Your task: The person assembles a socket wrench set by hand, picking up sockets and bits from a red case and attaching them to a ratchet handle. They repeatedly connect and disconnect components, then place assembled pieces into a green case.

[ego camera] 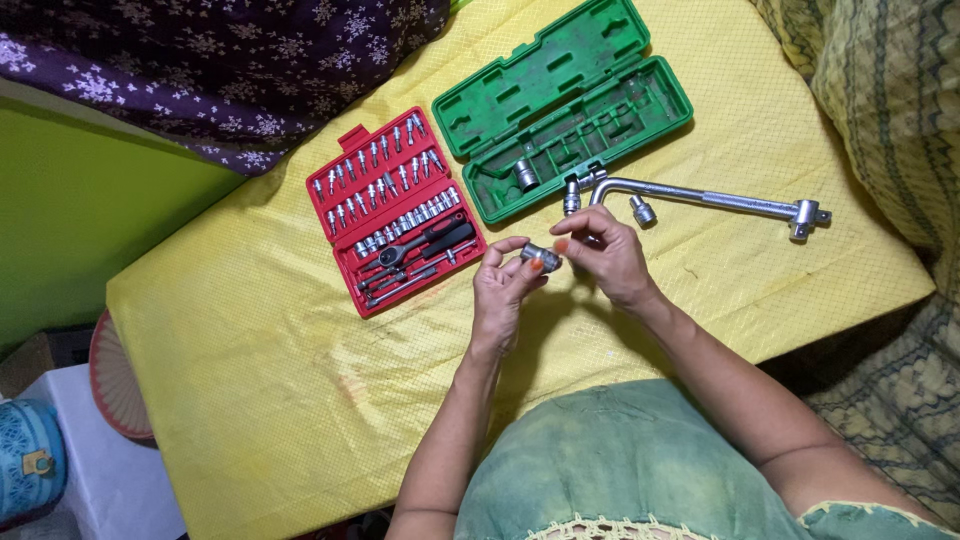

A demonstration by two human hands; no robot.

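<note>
My left hand [503, 290] and my right hand [606, 255] meet over the yellow cloth, both pinching a small metal socket [540, 254] between their fingertips. Just beyond them lies a long chrome bar handle [715, 199] with a bent end, and a loose socket [642, 210] sits beside it. An open green case [668, 95] holds one socket [526, 175] in its lower half. To the left, an open red case [325, 190] is filled with several small bits, sockets and a ratchet.
The yellow cloth covers a table [250, 330] whose edge runs along the left and front. A dark flowered fabric [220, 70] lies at the back left, and patterned cushions [890, 90] stand at the right. A blue container [30, 455] stands low left.
</note>
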